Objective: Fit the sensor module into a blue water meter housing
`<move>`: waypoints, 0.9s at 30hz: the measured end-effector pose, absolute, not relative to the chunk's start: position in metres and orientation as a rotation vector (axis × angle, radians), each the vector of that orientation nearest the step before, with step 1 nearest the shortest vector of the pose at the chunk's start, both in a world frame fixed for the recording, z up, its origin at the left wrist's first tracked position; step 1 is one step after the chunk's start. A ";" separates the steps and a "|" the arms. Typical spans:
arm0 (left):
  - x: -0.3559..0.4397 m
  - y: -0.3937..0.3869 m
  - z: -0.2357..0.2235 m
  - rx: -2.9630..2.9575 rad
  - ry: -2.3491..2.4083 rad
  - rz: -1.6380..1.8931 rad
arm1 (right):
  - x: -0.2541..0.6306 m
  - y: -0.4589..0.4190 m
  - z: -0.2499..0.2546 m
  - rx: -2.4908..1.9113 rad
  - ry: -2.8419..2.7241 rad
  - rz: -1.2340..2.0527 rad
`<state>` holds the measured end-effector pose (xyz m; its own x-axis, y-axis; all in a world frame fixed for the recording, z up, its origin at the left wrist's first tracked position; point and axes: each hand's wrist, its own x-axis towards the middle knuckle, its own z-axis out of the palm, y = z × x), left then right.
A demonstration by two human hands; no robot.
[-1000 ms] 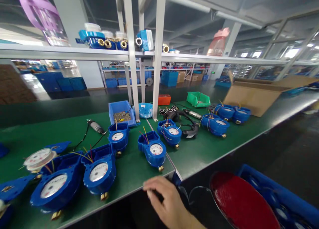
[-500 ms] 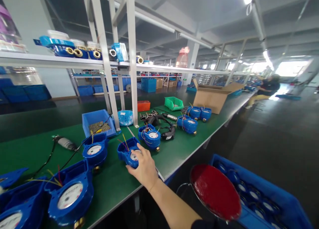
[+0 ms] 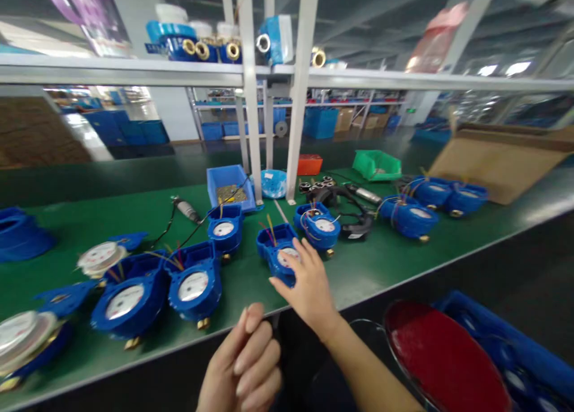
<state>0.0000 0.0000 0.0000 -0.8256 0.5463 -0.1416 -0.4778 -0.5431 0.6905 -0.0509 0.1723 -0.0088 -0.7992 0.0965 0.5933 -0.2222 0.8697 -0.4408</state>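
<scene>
A blue water meter (image 3: pixel 270 249) with a white dial and loose coloured wires lies on the green bench (image 3: pixel 368 268) close to the front edge. My right hand (image 3: pixel 309 286) is over its near side, with the fingers curled round the housing. My left hand (image 3: pixel 244 364) is low in front of the bench edge, with the fingers together and slightly bent, holding nothing. More blue meters lie either side: one just right (image 3: pixel 320 225), one behind left (image 3: pixel 224 226), and two larger ones at the left (image 3: pixel 192 286) (image 3: pixel 123 301).
A blue bin of small parts (image 3: pixel 228 191), black cables (image 3: pixel 354 220), a green bin (image 3: pixel 375 164), an orange box (image 3: pixel 309 164) and a cardboard box (image 3: pixel 497 161) are further back. White posts (image 3: pixel 251 101) carry a shelf. A red stool (image 3: pixel 439 358) and a blue crate (image 3: pixel 515 364) are at the lower right.
My right hand rose from the bench edge onto the meter and stays on it. My left hand has come into view at the bottom. The view swung right, then back left.
</scene>
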 end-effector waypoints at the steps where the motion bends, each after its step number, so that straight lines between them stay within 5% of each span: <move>1: -0.002 0.006 0.014 0.212 0.398 2.378 | -0.043 0.173 0.004 0.163 -2.321 0.808; 3: -0.004 0.018 0.036 0.270 -0.197 2.281 | -0.026 0.176 0.031 0.294 -2.190 1.267; 7: 0.001 0.032 0.051 0.164 -0.410 2.173 | 0.005 0.179 0.065 0.596 -2.125 1.712; 27: 0.004 0.037 0.043 -0.016 -0.405 2.139 | -0.010 0.172 0.053 0.554 -2.157 1.847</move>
<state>0.0039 0.0366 0.0425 -0.5698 0.8095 0.1417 -0.8053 -0.5156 -0.2928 -0.0096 0.1718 0.0528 -0.8972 -0.1245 0.4238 -0.4379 0.1255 -0.8902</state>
